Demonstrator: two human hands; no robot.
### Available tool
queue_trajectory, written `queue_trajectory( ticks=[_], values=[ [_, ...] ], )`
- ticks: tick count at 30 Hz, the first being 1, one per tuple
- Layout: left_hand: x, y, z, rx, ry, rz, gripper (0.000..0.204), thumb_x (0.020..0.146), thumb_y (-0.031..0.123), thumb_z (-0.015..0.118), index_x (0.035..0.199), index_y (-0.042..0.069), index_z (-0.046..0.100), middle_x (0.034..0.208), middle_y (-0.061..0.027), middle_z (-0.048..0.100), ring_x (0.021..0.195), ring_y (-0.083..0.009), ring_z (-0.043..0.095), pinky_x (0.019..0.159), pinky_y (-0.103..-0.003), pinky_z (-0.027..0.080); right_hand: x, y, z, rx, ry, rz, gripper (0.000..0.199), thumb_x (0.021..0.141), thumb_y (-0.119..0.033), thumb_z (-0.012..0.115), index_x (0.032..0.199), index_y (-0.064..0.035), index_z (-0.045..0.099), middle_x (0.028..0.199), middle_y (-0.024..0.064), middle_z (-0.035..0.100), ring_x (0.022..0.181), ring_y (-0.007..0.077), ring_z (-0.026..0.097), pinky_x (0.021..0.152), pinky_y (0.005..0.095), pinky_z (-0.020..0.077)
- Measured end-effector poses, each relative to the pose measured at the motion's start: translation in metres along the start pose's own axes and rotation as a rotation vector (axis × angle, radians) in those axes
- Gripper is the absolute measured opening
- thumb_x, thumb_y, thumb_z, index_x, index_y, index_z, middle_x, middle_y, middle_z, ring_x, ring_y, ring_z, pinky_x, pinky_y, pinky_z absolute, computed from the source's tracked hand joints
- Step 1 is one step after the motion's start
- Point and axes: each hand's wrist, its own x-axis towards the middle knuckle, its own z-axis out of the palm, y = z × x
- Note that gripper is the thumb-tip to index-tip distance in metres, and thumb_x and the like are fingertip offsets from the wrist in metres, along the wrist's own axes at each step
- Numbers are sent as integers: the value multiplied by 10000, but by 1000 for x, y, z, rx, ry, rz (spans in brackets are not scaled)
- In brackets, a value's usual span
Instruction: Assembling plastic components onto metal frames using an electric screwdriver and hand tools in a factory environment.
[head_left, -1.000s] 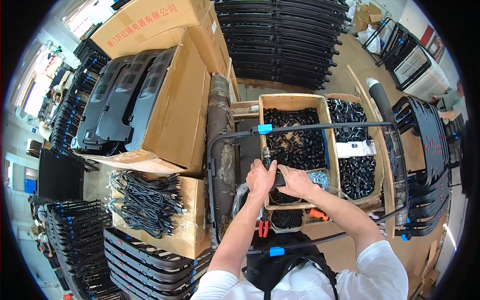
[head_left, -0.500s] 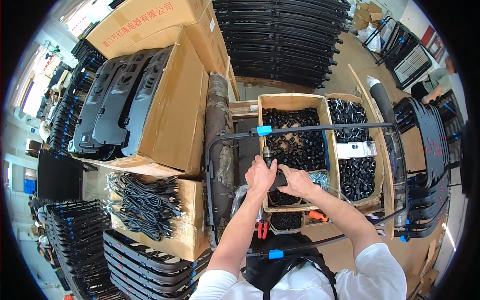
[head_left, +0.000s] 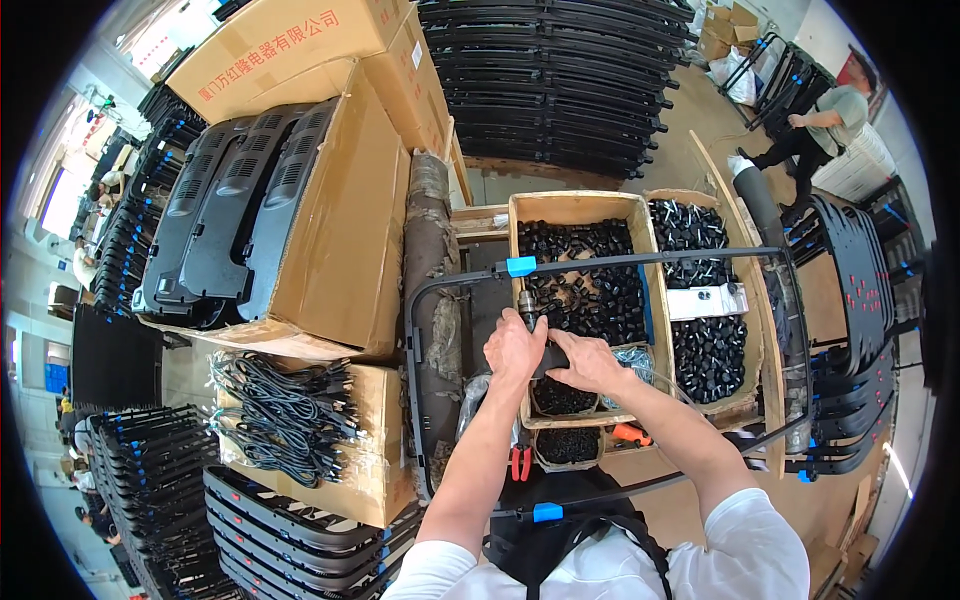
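Workshop premises, bright at the left edge, where stacked black frames (head_left: pixel 145 490) stand nested, presumably to save floor space. Beside them, an open carton (head_left: pixel 345 250) holds black plastic housings (head_left: pixel 240 200) set on edge, likely so each lifts out singly. Nearer, a bundle of cables (head_left: pixel 285 415) lies on a cardboard box (head_left: pixel 385 450). Further right, a wrapped rail (head_left: pixel 430 230) runs near to far; its covering probably guards against scratches.

One large frame (head_left: pixel 620 260) spans from this rail to a second wrapped rail (head_left: pixel 755 195) on the right, above the counter (head_left: pixel 485 222). Within its outline, the left hand (head_left: pixel 515 348) has its grip closed around a power tool (head_left: pixel 529 308) behind the metal chuck; the right hand's (head_left: pixel 588 362) grip is wrapped on the tool's rear. Both hands appear used for steadiness. The chuck points toward the far bar, near a blue clip (head_left: pixel 521 266); contact cannot be confirmed.

Red-handled pliers (head_left: pixel 521 463) sit on the near side. Rightward, wooden bins (head_left: pixel 585 207) keep black knobs (head_left: pixel 710 360) and other small parts sorted, apparently for quick picking. At far right, another person (head_left: pixel 838 120) is present.
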Motion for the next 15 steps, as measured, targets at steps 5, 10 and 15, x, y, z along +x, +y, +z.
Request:
queue_trajectory(
  ticks=[5,10,15],
  values=[
    [1,-1,0,-31,2,-4,570,906,534,748,996,-17,631,957,-262,761,876,-432,768,776,-518,620,-2,-4,5,-44,23,-98,570,822,-192,794,1326,-50,571,1367,156,559,1169,408,654,985,493,550],
    [-3,-6,3,-40,10,7,569,906,535,748,1000,-14,631,949,-263,760,876,-432,770,774,-523,620,-6,-10,6,-47,-10,-66,591,833,-191,797,1356,-51,561,1433,155,512,1181,408,654,995,499,547],
    [-7,-7,5,-47,10,11,576,908,540,742,1008,-16,632,954,-262,761,887,-433,769,780,-525,619,-10,-9,7,-61,-14,-71,626,839,-200,801,1397,-63,553,1443,143,517,1187,404,657,1000,494,547]
  ],
)
